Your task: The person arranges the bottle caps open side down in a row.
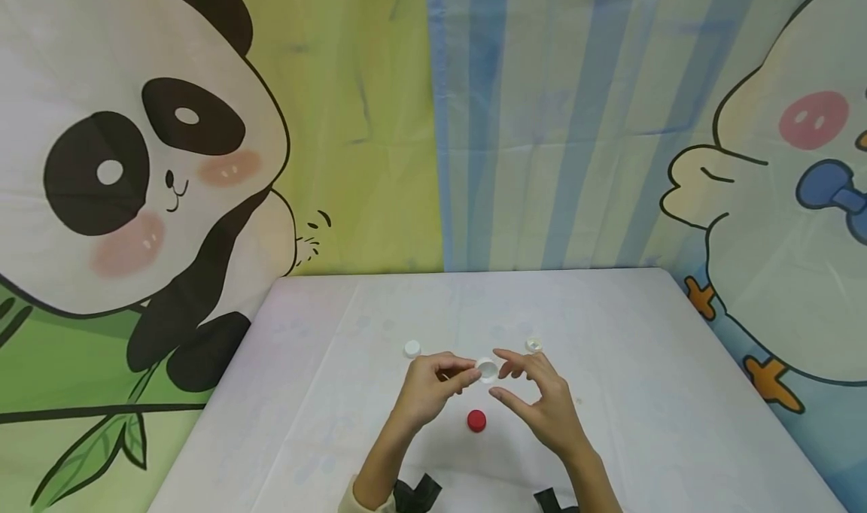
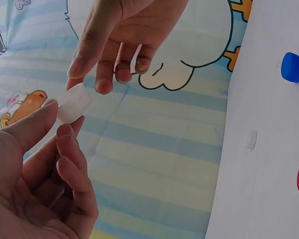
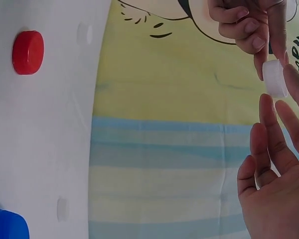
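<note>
A small white ridged bottle cap is pinched between the thumb and fingertips of my left hand, above the table. Its hollow side shows in the head view. My right hand hovers just right of the cap, thumb and forefinger spread apart around its side, with nothing in its grip. In the right wrist view the white cap sits close beside the right fingertips. On the table below the hands lies a red cap.
White caps lie farther back on the white table, one on the left and one on the right. A blue cap shows in the wrist views, hidden in the head view. Printed curtains stand behind.
</note>
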The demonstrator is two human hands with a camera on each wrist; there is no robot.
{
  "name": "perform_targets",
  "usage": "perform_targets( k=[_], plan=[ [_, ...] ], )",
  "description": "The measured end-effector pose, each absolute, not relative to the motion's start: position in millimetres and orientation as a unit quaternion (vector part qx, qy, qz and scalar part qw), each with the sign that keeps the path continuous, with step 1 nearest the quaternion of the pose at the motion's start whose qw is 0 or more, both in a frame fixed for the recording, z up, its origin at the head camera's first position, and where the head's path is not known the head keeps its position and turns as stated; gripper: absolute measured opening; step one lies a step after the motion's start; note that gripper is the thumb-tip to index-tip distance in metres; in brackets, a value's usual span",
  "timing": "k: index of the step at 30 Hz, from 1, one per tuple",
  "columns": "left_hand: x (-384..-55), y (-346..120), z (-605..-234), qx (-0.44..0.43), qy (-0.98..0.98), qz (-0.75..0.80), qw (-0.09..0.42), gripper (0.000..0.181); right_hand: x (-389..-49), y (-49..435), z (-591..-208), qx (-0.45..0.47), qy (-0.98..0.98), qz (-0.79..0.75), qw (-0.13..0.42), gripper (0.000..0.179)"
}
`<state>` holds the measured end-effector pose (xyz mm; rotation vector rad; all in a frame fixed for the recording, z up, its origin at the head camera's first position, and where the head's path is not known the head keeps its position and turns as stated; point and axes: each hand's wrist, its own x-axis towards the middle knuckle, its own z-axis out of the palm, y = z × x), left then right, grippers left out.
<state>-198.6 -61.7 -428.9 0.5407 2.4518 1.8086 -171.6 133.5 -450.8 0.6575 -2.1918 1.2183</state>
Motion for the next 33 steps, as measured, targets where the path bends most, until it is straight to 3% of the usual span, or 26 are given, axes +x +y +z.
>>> perform_targets(
  k=[16,23,33],
  plan=[
    [-198.3,-66.1,-431.2,0.256,0.782,0.557,-0.113,0.018,-162.5,128.0,-441.8,0.194,-0.829,0.509,0.128,0.014],
    [-198.9,-64.7,-432.0,0.325,0.758,0.540,-0.166,0.017,-164.8,129.8,-439.9,0.194,-0.784,0.587,0.050,0.020],
    [-199.1,-62.4,-434.1,0.391,0.745,0.501,-0.202,0.019,-171.3,135.1,-450.3,0.219,-0.739,0.636,0.027,0.020]
  ],
)
